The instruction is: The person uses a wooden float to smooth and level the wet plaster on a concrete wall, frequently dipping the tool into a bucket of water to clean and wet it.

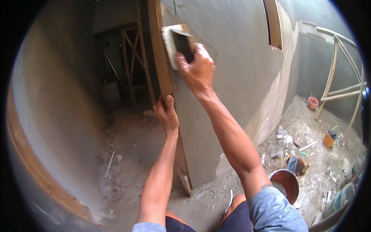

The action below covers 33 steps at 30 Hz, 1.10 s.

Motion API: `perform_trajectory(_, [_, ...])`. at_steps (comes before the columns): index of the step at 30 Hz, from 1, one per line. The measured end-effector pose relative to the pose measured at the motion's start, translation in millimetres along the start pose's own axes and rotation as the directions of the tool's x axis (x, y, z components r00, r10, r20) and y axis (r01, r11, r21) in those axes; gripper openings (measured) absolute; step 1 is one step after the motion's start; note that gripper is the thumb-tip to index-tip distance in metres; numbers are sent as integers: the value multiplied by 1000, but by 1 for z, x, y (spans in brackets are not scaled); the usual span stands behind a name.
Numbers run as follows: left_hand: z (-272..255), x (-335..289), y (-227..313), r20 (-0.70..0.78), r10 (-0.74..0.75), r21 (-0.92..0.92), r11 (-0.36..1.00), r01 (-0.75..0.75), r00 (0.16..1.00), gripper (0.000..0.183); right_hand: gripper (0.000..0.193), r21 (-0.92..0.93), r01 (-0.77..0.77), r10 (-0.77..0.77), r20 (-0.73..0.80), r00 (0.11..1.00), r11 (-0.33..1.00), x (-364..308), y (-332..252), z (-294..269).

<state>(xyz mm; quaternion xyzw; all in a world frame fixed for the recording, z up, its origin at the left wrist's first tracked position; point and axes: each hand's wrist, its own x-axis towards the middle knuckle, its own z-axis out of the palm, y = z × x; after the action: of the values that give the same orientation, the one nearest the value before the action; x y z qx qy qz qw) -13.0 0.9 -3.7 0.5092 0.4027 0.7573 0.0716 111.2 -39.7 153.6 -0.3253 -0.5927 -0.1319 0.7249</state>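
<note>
My right hand (pixel 199 71) is closed on a plastering float (pixel 169 42), which has a pale rectangular plate and a dark middle part. The float lies near the upper left edge of a grey plastered wall (pixel 232 85), close against a wooden door post (pixel 156 42). Lower down the same post, my left hand (pixel 168 118) rests with its thumb apart from its fingers. Part of those fingers is turned away from view at the doorway side. Both forearms reach up from below, the right one in a blue-grey sleeve.
A brown bucket (pixel 285 185) stands on the rubble-strewn floor at lower right. Beyond it are an orange container (pixel 329 138), a small red bucket (pixel 313 102) and a pole frame (pixel 340 65). Through the doorway, timber supports (pixel 133 58) stand in the dark. A window opening cuts the wall.
</note>
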Motion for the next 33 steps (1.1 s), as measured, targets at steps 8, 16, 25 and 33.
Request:
perform_trajectory(8, [1,7,-11,146,4,-4,1000,-3,989,83,38,-30,-462,431,-314,846,886,-108,207,-79])
perform_trajectory(16, [6,9,-23,81,42,-25,999,-40,996,82,90,721,-617,210,581,787,315,-5,102,-58])
perform_trajectory(25, [15,17,-19,-86,321,-41,945,-326,943,64,65,680,-616,184,598,780,398,49,39,-35])
perform_trajectory(33, [19,14,-16,-122,333,-15,941,-338,935,63,53,684,-524,133,539,832,507,30,52,-26])
